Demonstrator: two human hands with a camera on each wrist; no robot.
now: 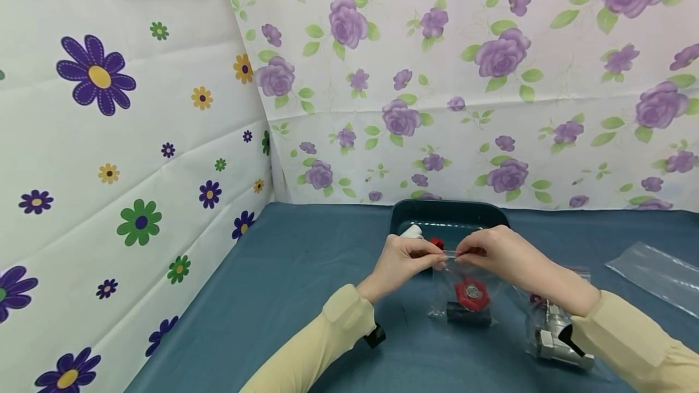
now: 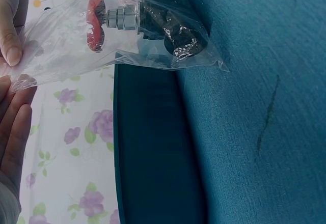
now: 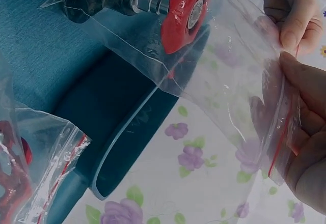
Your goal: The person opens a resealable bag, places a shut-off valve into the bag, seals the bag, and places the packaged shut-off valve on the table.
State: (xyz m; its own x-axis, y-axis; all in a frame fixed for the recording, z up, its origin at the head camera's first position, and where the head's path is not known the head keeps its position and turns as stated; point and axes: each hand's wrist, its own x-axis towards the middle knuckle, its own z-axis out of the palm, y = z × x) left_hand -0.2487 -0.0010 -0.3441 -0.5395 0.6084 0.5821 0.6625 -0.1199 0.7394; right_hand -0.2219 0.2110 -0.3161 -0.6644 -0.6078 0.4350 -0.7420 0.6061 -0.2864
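Observation:
Both hands pinch the top edge of a clear zip bag (image 3: 229, 96) with a red seal line. My left hand (image 1: 406, 261) grips it at the left, and my right hand (image 1: 505, 253) holds it close beside, fingertips nearly meeting. Inside the bag is a valve (image 2: 153, 23) with a dark body, a silver stem and a red handwheel (image 1: 472, 294). The bag's lower end is at the blue tabletop. Under my right forearm lies a second zip bag (image 3: 63, 155) holding a silver metal valve (image 1: 562, 344) with a red handle.
Behind the hands stands a dark teal tray (image 1: 450, 206) with a white piece (image 1: 412, 231) and a red piece (image 1: 436, 242) in it. A flat clear bag (image 1: 658, 275) lies at the right. Flowered sheets hang at the back and left.

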